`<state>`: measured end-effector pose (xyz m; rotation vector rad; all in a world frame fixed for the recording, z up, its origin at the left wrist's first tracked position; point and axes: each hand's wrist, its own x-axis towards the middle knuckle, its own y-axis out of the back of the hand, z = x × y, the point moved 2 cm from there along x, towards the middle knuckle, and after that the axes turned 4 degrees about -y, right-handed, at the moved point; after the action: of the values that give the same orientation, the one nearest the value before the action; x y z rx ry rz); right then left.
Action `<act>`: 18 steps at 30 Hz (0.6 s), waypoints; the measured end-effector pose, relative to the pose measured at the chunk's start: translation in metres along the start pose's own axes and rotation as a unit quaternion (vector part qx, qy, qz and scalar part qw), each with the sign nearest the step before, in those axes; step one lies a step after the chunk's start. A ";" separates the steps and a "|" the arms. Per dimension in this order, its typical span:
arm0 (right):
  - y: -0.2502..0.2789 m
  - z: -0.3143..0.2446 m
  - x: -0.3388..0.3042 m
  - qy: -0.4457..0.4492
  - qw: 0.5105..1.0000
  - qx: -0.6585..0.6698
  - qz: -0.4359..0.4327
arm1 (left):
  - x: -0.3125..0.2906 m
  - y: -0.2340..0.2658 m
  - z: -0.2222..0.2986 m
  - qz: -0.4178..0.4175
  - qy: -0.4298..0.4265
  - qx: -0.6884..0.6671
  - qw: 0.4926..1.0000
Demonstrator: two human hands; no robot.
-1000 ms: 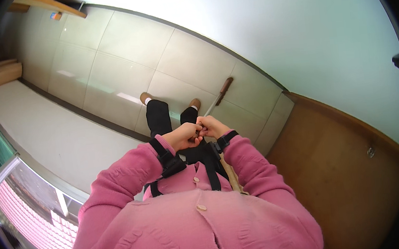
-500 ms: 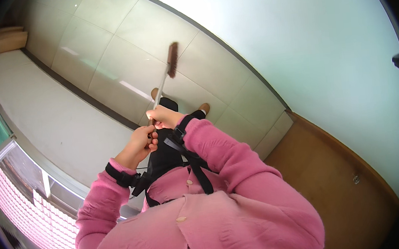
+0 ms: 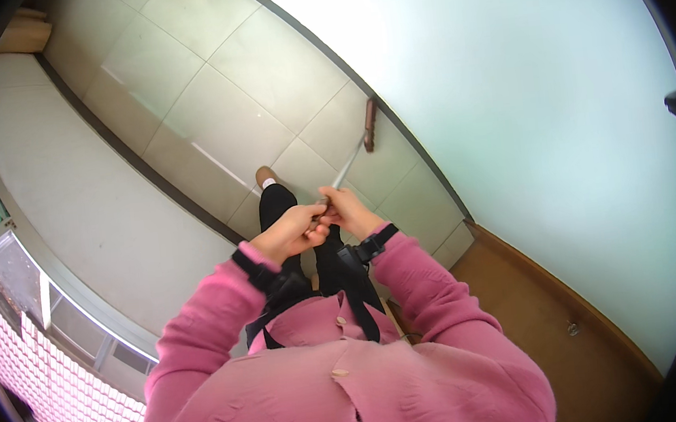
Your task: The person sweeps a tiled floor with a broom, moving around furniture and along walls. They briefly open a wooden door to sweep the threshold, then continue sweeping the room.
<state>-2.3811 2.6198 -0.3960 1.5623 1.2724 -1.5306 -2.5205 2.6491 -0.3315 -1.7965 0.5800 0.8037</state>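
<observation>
A broom (image 3: 370,126) with a brown, bristled head and a thin pale handle slants away from me to the right. Its head is at the dark skirting where the floor meets the wall. My left hand (image 3: 298,231) is closed round the brown upper end of the handle, close to my body. Just beyond it, my right hand (image 3: 345,211) grips the handle, and the two hands almost touch. Both wrists carry black straps. My fingers hide part of the grip.
Pale floor tiles (image 3: 238,98) stretch ahead, with my brown shoe (image 3: 266,175) on them. A white wall (image 3: 524,112) rises on the right, above a brown wooden surface (image 3: 518,307). To the left runs a pale ledge (image 3: 89,162) beside a window (image 3: 77,293).
The broom head has swung right across the tiles to the skirting. Both hands have moved right with the handle, still gripping it. My view has shifted slightly.
</observation>
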 end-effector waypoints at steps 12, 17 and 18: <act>-0.065 -0.050 0.059 0.053 0.990 -0.107 -0.074 | -0.013 0.018 0.067 0.084 -0.121 0.033 0.989; -0.109 -0.075 0.067 0.095 0.959 -0.253 -0.090 | -0.034 0.015 0.070 0.108 -0.210 -0.030 0.971; -0.112 -0.077 0.065 0.079 0.953 -0.282 -0.076 | -0.035 0.013 0.066 0.097 -0.220 -0.032 0.970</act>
<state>-2.4613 2.7438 -0.4245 1.2443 1.7652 -1.0030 -2.5693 2.7074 -0.3288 -1.5629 0.4409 1.3239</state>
